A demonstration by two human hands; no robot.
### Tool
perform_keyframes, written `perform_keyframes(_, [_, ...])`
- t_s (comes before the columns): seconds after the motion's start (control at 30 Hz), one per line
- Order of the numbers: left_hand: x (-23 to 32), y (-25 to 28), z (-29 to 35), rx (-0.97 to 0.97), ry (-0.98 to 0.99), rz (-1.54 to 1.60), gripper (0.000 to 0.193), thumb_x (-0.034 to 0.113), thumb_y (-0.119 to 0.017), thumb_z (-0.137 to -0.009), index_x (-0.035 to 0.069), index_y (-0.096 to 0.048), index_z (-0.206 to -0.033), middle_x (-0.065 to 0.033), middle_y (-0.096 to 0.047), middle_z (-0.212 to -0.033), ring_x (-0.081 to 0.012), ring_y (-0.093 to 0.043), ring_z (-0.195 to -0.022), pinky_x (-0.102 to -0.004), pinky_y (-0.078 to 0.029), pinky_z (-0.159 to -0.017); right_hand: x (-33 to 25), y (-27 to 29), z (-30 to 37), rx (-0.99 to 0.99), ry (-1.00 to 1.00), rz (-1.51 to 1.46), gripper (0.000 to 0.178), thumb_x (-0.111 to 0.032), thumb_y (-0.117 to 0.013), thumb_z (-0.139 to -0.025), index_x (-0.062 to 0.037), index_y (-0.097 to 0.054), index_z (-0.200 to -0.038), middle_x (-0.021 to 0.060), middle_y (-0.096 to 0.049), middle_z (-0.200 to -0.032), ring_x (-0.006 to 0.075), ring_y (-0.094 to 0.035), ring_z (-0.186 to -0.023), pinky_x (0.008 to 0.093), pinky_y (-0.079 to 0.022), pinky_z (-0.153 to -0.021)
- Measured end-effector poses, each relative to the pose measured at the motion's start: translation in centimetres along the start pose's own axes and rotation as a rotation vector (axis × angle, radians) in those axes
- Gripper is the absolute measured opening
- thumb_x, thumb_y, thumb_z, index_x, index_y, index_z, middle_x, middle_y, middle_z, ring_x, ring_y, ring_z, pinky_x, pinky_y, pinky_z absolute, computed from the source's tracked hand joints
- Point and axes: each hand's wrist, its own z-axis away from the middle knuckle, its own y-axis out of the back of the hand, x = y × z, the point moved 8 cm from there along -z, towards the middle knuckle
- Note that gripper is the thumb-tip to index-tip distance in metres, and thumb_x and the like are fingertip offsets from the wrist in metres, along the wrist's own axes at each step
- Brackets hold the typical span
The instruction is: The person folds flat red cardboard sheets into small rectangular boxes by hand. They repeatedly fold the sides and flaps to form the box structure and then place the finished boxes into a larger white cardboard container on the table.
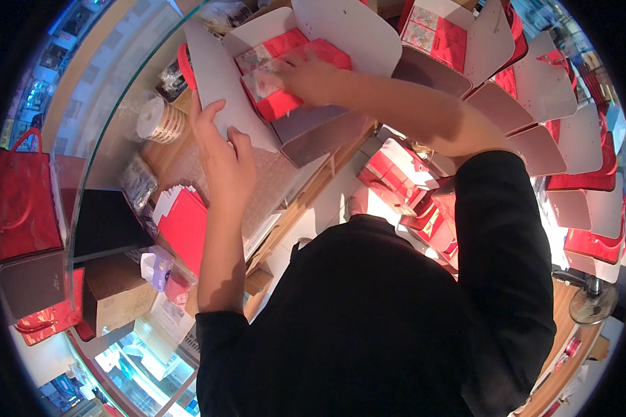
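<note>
While the right hand (310, 78) touches a red block (278, 105) — white cardboard (358, 33) splays.

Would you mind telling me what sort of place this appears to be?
Probably a shop or its packing area: an open white-lined box holds red packages, more open boxes line the right, and a lit glass case shows at lower left.

Packages (332, 54) inside the box (362, 29)
</note>
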Motion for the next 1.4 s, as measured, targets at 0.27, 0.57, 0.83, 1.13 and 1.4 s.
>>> perform_keyframes(0.27, [-0.5, 0.6, 0.7, 0.023, 0.025, -0.106, 0.043, -0.012, -0.042, -0.073, -0.001, -0.034, -0.115, -0.0304, -0.027, -0.137, -0.0433, -0.035, -0.124, -0.0416, -0.035, -0.096, 1.8, 1.0, -0.9, -0.243, -0.209, -0.237, 0.07, -0.016, -0.073, -0.064, -0.0031, -0.04, -0.123, 0.0201, -0.058, -0.104, 0.0354, -0.059, -0.095, 0.0462, -0.049, -0.076])
perform_keyframes(0.57, [-0.6, 0.2, 0.4, 0.072, 0.048, -0.096, 0.046, -0.015, -0.045, -0.072, -0.003, -0.034, -0.114, -0.0303, -0.029, -0.136, -0.0409, -0.047, -0.111, -0.0356, -0.045, -0.077, 6.3, 3.2, -3.0, -0.182, -0.337, -0.453, 0.059, -0.028, -0.071, -0.058, 0.0015, -0.053, -0.107, 0.0184, -0.064, -0.096, 0.0318, -0.063, -0.087, 0.0419, -0.049, -0.076])
perform_keyframes(0.83, [-0.2, 0.5, 0.4, 0.087, 0.042, -0.161, 0.048, -0.014, -0.046, -0.073, -0.003, -0.032, -0.118, -0.0313, -0.029, -0.135, -0.0408, -0.048, -0.109, -0.0369, -0.045, -0.078, 4.2, 3.1, -2.2, -0.283, -0.427, -0.261, 0.055, -0.034, -0.075, -0.061, 0.0027, -0.062, -0.101, 0.0162, -0.064, -0.102, 0.0323, -0.064, -0.087, 0.0438, -0.052, -0.073])
perform_keyframes(1.13, [-1.4, 0.7, 0.9, 0.087, 0.071, -0.201, 0.046, -0.013, -0.044, -0.074, -0.003, -0.032, -0.117, -0.0317, -0.029, -0.134, -0.0434, -0.044, -0.115, -0.0385, -0.042, -0.084, 2.0, -2.2, -1.0, -0.389, -0.481, -0.217, 0.059, -0.025, -0.077, -0.063, 0.0002, -0.058, -0.113, 0.0154, -0.063, -0.105, 0.0397, -0.062, -0.093, 0.0591, -0.051, -0.072])
perform_keyframes(1.4, [-0.1, 0.8, 0.5, 0.09, 0.008, -0.154, 0.046, -0.014, -0.044, -0.073, -0.002, -0.031, -0.116, -0.029, -0.029, -0.135, -0.0418, -0.044, -0.115, -0.036, -0.044, -0.081, 1.4, -4.1, -1.2, -0.413, -0.278, -0.246, 0.058, -0.021, -0.075, -0.067, 0.0015, -0.054, -0.116, 0.019, -0.064, -0.102, 0.0358, -0.064, -0.093, 0.0556, -0.051, -0.067])
